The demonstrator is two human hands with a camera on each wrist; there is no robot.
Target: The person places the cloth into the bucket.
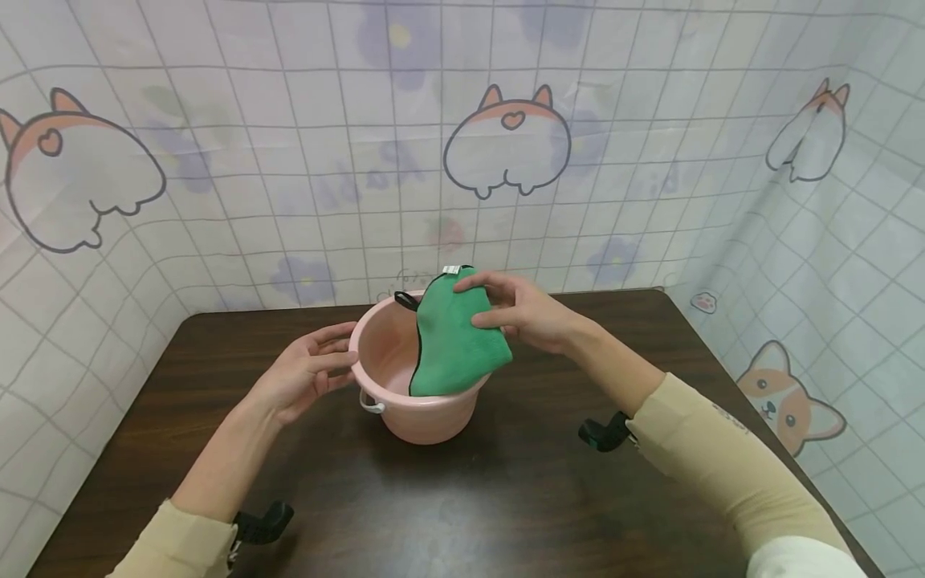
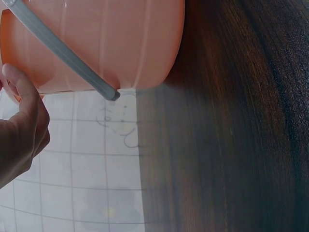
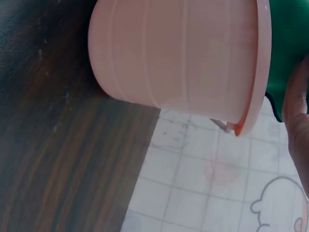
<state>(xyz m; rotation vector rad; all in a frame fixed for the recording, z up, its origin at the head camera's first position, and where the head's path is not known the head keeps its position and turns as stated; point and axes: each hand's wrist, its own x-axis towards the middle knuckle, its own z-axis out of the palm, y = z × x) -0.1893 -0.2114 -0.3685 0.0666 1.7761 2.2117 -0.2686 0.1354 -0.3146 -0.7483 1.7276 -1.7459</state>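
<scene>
A green cloth [image 1: 454, 341] with black edging, a white tag and a black loop hangs into the pink bucket [image 1: 426, 419] and over its front rim. My right hand [image 1: 523, 313] pinches the cloth's upper right part between thumb and fingers, above the bucket's right side. At the bucket's left side, my left hand [image 1: 307, 373] holds the rim, its thumb at the edge and fingers alongside. The left wrist view shows those fingers bent near the bucket wall, close to the grey handle [image 2: 63, 50]. The cloth's lower end inside the bucket is partly hidden.
The bucket stands upright on a dark wooden table [image 1: 535, 498], towards the back edge. A white gridded sheet [image 1: 311, 201] with cartoon dogs covers the walls behind and at both sides. Black devices [image 1: 607, 432] are strapped at both wrists.
</scene>
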